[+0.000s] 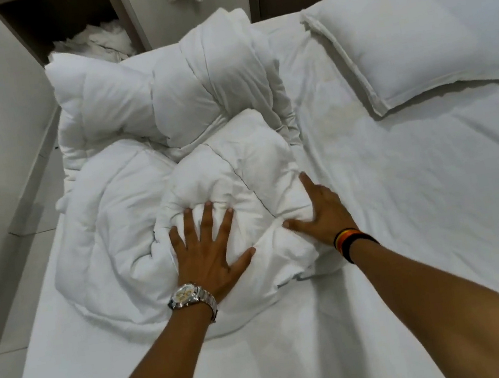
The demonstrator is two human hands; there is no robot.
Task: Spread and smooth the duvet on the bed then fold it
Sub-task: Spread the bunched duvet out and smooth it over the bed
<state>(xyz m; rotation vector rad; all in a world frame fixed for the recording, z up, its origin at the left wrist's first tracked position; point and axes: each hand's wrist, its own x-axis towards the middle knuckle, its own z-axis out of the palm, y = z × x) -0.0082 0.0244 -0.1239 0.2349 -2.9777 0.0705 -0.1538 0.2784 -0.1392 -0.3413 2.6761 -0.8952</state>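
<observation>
Both forearms reach forward over the bare sheet (405, 198) at the near edge of the bed. The left hand (209, 253), watch (189, 296) at the wrist, lies flat with fingers spread wide, pressing on the duvet (131, 187); it grips nothing. The right hand (319, 210), wristbands (351, 240) behind it, presses the same mound on its right flank; thumb and forefinger are extended, the remaining fingers are hidden against the cloth, so any pinch there cannot be told.

The duvet sits bunched in a heap on the left half of the bed, folded over itself toward the far edge. A pillow (407, 39) lies well apart at the far right.

Assessment: spreading is barely begun. Pressing flat will not open the heap. Recommended: locate a hem or corner at the near edge, take hold with both hands, and draw it rightward across the open sheet before smoothing. Avoid dragging the sheet with it.
</observation>
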